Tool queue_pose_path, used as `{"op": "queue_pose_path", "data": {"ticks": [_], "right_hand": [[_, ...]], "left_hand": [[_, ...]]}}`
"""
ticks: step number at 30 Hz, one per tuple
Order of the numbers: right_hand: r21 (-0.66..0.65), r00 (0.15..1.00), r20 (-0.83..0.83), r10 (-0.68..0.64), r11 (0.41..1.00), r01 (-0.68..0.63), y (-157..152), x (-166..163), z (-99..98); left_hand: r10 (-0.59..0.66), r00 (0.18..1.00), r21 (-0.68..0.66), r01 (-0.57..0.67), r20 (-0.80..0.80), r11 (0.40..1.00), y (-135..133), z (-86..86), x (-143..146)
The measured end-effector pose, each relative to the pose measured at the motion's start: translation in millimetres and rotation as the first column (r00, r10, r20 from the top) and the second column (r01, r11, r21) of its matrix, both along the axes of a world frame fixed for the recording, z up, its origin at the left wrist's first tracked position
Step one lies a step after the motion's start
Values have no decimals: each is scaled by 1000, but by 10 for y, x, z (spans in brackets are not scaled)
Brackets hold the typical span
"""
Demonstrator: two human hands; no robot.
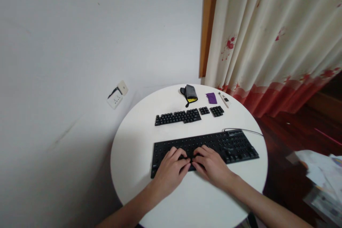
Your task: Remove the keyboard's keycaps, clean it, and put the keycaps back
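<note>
— Where were your hands?
— My left hand (171, 169) and right hand (211, 165) lay palm down, side by side, on the black keyboard (229, 146). It was right under them. My fingers were bent, with the tips on the keys, gripping nothing.
— Could you read the keys?
— No, the letters were too small. Rows of loose keys (177, 117) lay past my fingertips.

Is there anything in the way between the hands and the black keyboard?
No, nothing visible. The left hand and the right hand both lie right on the keyboard, fingertips meeting near its middle. The loose keycaps sit in rows farther back on the table, apart from the hands.
</note>
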State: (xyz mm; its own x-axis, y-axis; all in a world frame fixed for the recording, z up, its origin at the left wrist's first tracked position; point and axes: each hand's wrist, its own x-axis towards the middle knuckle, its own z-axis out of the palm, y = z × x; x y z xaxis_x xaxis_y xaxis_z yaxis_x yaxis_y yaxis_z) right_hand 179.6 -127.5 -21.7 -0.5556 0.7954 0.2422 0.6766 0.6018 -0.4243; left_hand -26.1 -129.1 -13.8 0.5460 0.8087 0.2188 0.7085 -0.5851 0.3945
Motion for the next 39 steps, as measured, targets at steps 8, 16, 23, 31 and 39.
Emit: {"op": "queue_pose_path", "data": {"ticks": [8, 16, 23, 31, 39], "right_hand": [[-77, 971, 10, -240, 968, 240, 665, -139, 90], [-81, 896, 308, -319, 930, 359, 1231, -369, 37], [-50, 897, 319, -306, 940, 339, 1266, -379, 11], [-25, 914, 307, -265, 958, 286, 1183, -262, -18], [-16, 929, 221, -296, 952, 307, 1198, -44, 5]], "left_hand": [[117, 992, 70, -120, 40, 990, 913, 77, -18], [151, 982, 204, -126, -110, 971, 1510, -77, 111], [137, 980, 221, -103, -144, 970, 1556, -144, 108], [50, 995, 144, -38, -85, 989, 1568, -247, 43], [95, 990, 91, -85, -106, 992, 1354, -81, 80]]}}
